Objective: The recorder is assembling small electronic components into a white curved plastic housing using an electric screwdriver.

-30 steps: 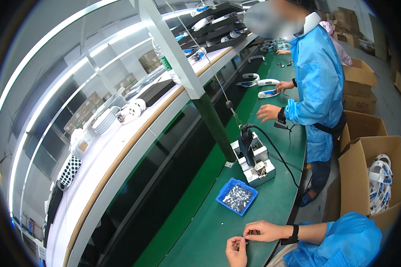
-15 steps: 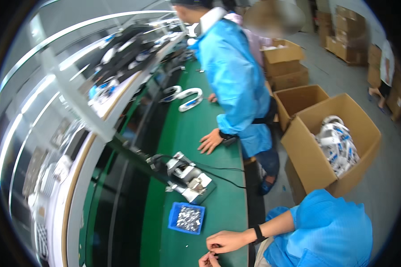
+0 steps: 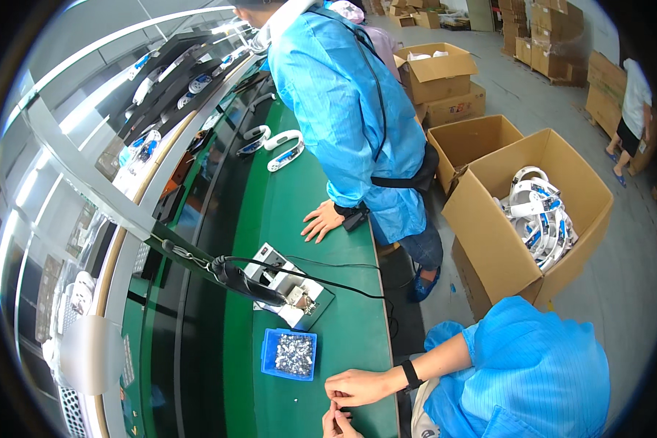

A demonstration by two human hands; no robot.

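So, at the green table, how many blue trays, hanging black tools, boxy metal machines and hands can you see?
Blue rectangular plastic tray: 1
Hanging black corded handheld tool: 1
Grey-and-white boxy metal machine: 1
The person's bare left hand and bare right hand: 2
Co-worker's bare hand: 1
Total: 6

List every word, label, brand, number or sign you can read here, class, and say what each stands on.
Readable text: none.
Lower cardboard carton beneath the open one: coloured printing, too small to read.
White-and-blue curved plastic parts: no lettering can be made out.
Blue plastic bin: no lettering visible.
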